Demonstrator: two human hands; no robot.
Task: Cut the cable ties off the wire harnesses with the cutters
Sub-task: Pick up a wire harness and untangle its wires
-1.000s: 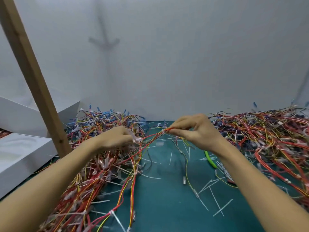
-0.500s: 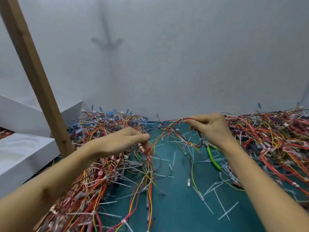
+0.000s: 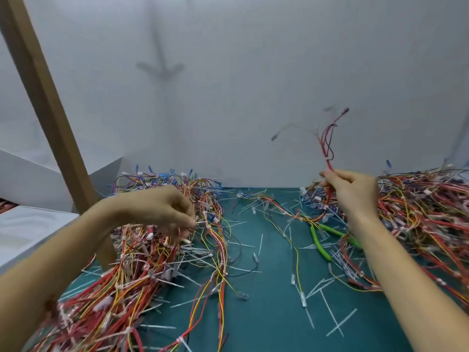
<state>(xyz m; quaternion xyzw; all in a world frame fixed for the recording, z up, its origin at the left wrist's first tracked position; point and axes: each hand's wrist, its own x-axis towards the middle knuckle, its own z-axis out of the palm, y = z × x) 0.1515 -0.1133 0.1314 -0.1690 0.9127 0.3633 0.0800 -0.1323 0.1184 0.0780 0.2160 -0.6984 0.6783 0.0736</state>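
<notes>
My right hand (image 3: 351, 190) pinches a red-and-black wire harness (image 3: 328, 138) and holds it up over the right pile of harnesses (image 3: 421, 212); its free ends whip in the air, blurred. My left hand (image 3: 162, 212) hovers with curled fingers over the left pile of tied harnesses (image 3: 142, 262), its fingertips among the wires and white ties; what it grips is unclear. The green-handled cutters (image 3: 320, 241) lie on the teal mat (image 3: 266, 313) between the piles, held by neither hand. Several cut white tie pieces (image 3: 330, 308) are scattered on the mat.
A slanted wooden post (image 3: 50, 118) stands at the left, beside white boxes (image 3: 22, 235). A white wall (image 3: 241, 85) closes the back. Loose wires (image 3: 218, 262) trail across the mat's middle.
My right hand has swung right and up, lifting a harness clear of the mat toward the right pile. My left hand has let go of that harness and dropped onto the left pile.
</notes>
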